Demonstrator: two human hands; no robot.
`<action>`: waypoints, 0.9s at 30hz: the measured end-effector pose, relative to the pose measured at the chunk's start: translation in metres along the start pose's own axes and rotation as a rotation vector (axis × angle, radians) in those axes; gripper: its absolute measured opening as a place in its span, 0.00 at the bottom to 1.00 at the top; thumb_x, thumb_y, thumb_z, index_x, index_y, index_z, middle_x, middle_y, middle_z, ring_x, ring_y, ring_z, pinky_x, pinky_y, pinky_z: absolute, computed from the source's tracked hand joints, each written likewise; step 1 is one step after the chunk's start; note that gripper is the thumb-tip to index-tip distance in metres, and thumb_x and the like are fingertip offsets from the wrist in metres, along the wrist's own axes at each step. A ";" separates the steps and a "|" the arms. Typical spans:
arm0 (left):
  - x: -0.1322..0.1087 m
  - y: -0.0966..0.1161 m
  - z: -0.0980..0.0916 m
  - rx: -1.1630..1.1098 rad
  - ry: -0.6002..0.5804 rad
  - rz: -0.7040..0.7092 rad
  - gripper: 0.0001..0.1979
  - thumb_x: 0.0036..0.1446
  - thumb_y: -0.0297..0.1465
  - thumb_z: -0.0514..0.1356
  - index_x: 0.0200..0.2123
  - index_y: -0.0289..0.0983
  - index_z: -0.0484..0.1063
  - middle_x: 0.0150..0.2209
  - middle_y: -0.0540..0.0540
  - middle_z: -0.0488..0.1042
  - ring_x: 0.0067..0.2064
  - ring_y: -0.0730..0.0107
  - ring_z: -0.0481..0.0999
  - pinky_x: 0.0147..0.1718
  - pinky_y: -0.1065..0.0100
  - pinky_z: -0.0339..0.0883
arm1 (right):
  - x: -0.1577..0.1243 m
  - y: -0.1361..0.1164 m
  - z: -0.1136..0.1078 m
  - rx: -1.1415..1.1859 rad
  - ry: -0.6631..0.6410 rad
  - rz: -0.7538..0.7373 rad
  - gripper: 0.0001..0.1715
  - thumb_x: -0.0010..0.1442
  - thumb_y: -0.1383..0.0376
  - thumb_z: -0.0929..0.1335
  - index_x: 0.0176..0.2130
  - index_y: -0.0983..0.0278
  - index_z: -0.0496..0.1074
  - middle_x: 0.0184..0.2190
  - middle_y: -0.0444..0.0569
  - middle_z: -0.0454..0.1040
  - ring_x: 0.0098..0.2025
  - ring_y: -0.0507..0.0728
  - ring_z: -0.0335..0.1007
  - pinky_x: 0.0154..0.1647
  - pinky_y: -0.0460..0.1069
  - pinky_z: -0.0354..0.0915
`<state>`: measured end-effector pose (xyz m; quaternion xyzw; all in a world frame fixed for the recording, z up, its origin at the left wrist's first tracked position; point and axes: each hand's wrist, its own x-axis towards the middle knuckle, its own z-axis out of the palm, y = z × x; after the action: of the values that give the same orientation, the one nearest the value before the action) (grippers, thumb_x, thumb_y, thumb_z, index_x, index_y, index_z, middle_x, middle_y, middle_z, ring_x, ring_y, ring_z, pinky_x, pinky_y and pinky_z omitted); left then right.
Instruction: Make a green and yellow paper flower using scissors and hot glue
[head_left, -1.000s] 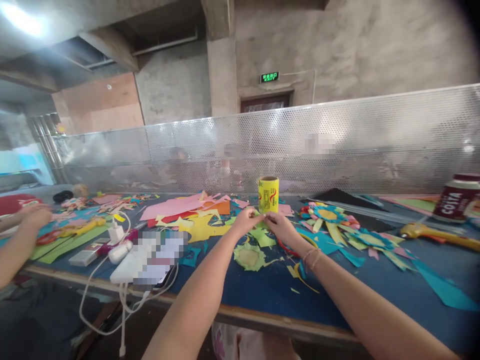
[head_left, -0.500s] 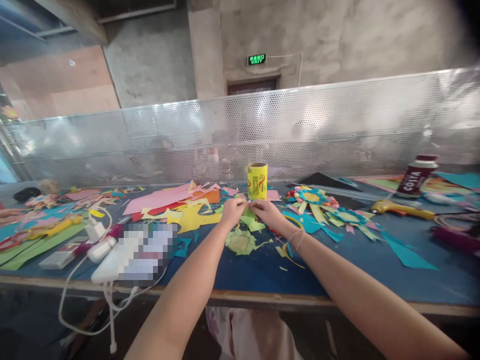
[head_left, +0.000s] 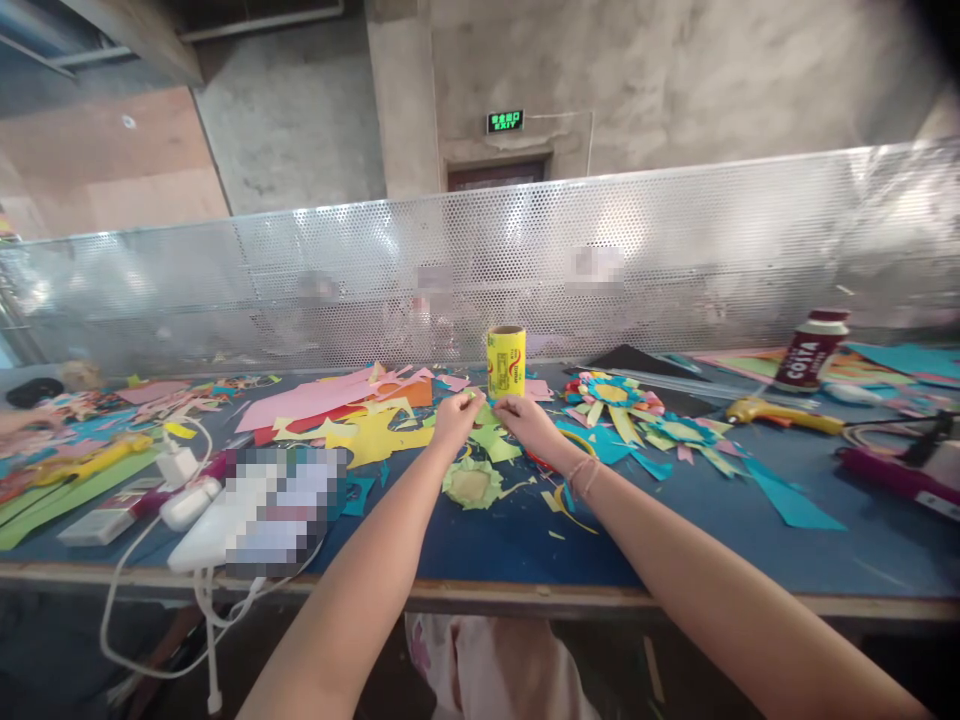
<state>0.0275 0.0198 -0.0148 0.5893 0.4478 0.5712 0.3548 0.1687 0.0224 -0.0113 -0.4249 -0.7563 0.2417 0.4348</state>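
Note:
My left hand (head_left: 459, 412) is closed, fingertips pinched on something too small to make out. A short gap separates it from my right hand (head_left: 523, 420), whose fingers are also pressed together; what they hold, if anything, is hidden. Just behind both hands stands a yellow roll (head_left: 507, 360) with printed labels. Light green paper (head_left: 495, 443) lies beneath and between them. Nearer to me is a green paper flower (head_left: 471, 484) with a tan round centre. Beside my right wrist are the yellow handles of what look like scissors (head_left: 576, 508), partly hidden by the arm.
Finished-looking paper flowers (head_left: 613, 392), a yellow glue gun (head_left: 784, 414) and a dark red Costa bottle (head_left: 814, 350) stand or lie at right. Yellow paper scraps (head_left: 375, 436), a phone (head_left: 289, 510) and a white cable (head_left: 112, 610) are at left. A perforated metal screen (head_left: 360, 270) rises behind.
My hands have moved apart, the left one shifting slightly left; half a second ago their fingertips met. The whole view has shifted a little.

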 end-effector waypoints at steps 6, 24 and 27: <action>0.000 0.000 0.000 -0.125 -0.039 -0.104 0.09 0.46 0.34 0.62 0.23 0.34 0.67 0.20 0.51 0.67 0.22 0.73 0.71 0.25 0.70 0.67 | -0.001 0.001 -0.001 0.153 -0.010 0.080 0.10 0.54 0.60 0.61 0.26 0.64 0.63 0.18 0.41 0.65 0.20 0.49 0.62 0.23 0.45 0.60; 0.001 0.000 -0.001 -0.368 -0.039 -0.201 0.08 0.43 0.29 0.65 0.26 0.32 0.70 0.22 0.50 0.71 0.24 0.73 0.74 0.35 0.63 0.70 | 0.001 0.006 -0.005 0.138 -0.019 0.098 0.12 0.52 0.60 0.65 0.22 0.64 0.66 0.18 0.46 0.69 0.20 0.51 0.64 0.25 0.49 0.65; 0.000 0.000 -0.001 -0.383 -0.056 -0.214 0.06 0.44 0.28 0.64 0.24 0.32 0.70 0.22 0.49 0.71 0.26 0.71 0.75 0.38 0.62 0.70 | 0.000 0.005 -0.006 -0.088 0.131 -0.097 0.08 0.50 0.64 0.67 0.33 0.65 0.71 0.30 0.52 0.73 0.32 0.57 0.70 0.36 0.54 0.67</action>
<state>0.0270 0.0200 -0.0144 0.4756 0.3811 0.5885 0.5313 0.1764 0.0253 -0.0119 -0.4213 -0.7559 0.1583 0.4755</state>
